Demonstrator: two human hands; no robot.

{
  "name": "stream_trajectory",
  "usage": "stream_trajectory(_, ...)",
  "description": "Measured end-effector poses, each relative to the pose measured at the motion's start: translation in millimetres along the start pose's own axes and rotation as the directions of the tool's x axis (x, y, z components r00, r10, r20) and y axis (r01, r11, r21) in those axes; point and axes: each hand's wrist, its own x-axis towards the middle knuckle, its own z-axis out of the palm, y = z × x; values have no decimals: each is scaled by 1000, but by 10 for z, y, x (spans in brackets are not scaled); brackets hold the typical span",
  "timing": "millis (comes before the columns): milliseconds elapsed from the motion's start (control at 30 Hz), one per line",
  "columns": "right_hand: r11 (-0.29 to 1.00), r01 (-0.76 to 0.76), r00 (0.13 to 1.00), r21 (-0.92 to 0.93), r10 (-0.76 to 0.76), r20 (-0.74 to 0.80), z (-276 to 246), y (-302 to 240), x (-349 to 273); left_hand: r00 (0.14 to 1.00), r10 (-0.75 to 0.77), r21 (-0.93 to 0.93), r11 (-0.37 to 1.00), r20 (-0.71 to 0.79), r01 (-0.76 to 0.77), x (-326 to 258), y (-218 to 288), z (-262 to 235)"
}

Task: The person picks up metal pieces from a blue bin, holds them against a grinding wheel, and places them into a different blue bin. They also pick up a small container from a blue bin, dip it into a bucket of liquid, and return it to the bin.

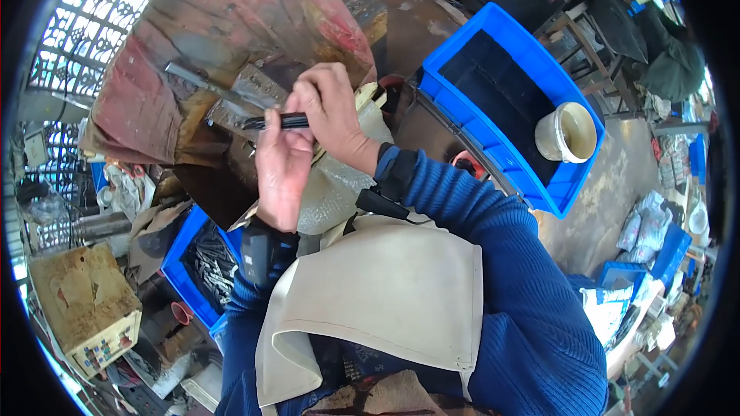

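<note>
In front of me, both hands meet at a short, slim black piece (pixel 294 121) with a shiny surface; its exact kind I cannot make out. My right hand (pixel 333 112) comes from the right with its fingers curled over the piece. From below, my left hand (pixel 284 172) grips it between thumb and fingers, palm turned up. Just beyond the hands is a metal work fixture (pixel 245 96) with a bar (pixel 194 77) reaching to the upper left. A stained reddish cloth (pixel 231 11) hangs around and behind the fixture.
At the right stands a blue bin (pixel 493 127) with a dark bottom and a whitish bucket (pixel 549 137) in it. Another blue bin (pixel 179 273), at lower left, holds several slim metal pieces (pixel 210 266). A worn box with knobs (pixel 85 300) sits farther left. A pale apron (pixel 385 285) covers my lap.
</note>
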Motion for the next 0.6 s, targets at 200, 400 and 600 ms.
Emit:
stream_trajectory(200,993,-81,914,89,39,404,109,-246,-45,998,63,-10,998,6,-63,-300,149,92)
stream_trajectory(400,870,493,717,-3,-404,568,-62,-488,-141,976,183,88,981,-120,-173,-420,208,5)
stream_trajectory(600,960,262,501,-95,-52,864,102,-551,-212,974,176,170,974,-140,-151,-782,259,-37)
